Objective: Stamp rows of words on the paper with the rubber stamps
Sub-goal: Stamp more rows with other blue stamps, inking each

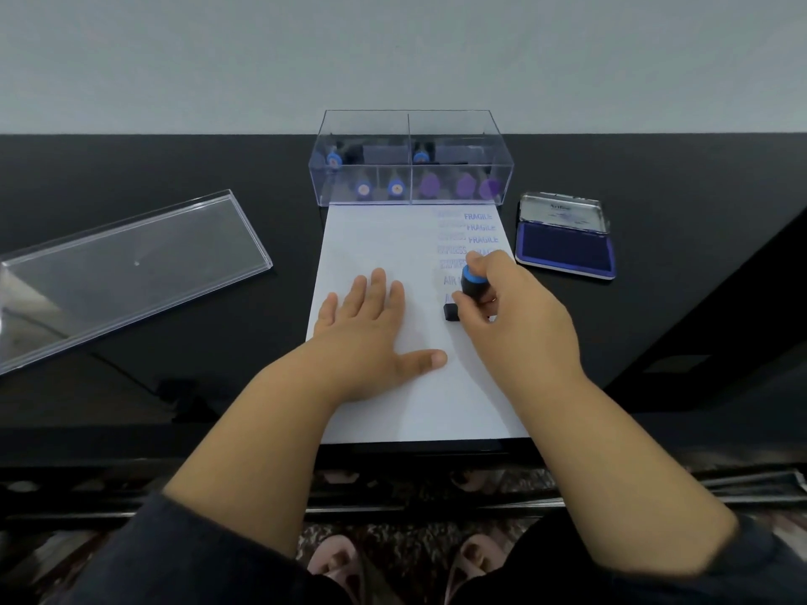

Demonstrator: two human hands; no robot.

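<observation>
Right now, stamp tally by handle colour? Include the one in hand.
Blue-topped stamps: 5, four in the clear box and one gripped by the right hand
Purple-topped stamps: 3, in the box
Total: 8

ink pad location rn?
In the head view the ink pad lies open on the black table, just right of the paper at its far corner, beside the clear stamp box and beyond the right hand.

paper (384, 238): white, blue words | stamp (472, 286): black, blue band | ink pad (565, 250): dark blue | table (174, 168): black
</observation>
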